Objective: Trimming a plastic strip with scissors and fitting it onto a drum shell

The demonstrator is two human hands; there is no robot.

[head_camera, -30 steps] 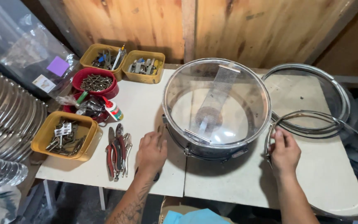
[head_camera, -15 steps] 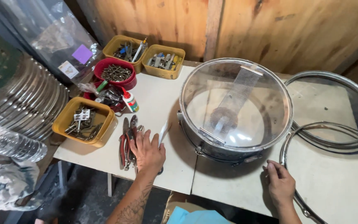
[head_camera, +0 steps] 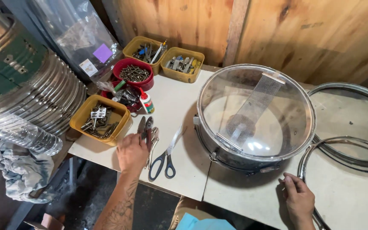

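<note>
Against plank walls, pliers (head_camera: 148, 130) on the white table (head_camera: 179, 106) are covered by the flat, spread left hand (head_camera: 132, 152), while a metal hoop (head_camera: 309, 164) is pinched by the right hand (head_camera: 299, 200), steadying it.

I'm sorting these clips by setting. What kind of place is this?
Probably a small drum repair or assembly workshop: a snare drum on the worktable, loose metal drum hoops, and a pile of pliers under the left hand.
</note>
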